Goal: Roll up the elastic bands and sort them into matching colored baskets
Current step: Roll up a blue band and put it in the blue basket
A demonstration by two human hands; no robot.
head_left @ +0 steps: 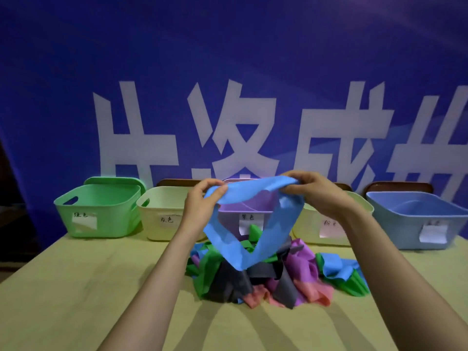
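Above the pile of bands (266, 274), the left hand (202, 206) and right hand (316, 193) each pinch the blue band (243, 239). Its loop hangs in front of the purple basket (253, 206), behind the pile.

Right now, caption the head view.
Left hand and right hand hold a blue elastic band looped above the mixed-colour pile.

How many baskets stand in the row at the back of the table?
5, left to right: green basket, cream basket, purple basket behind the held blue band, pale yellow basket, blue basket. A green shape behind the green basket may be another.
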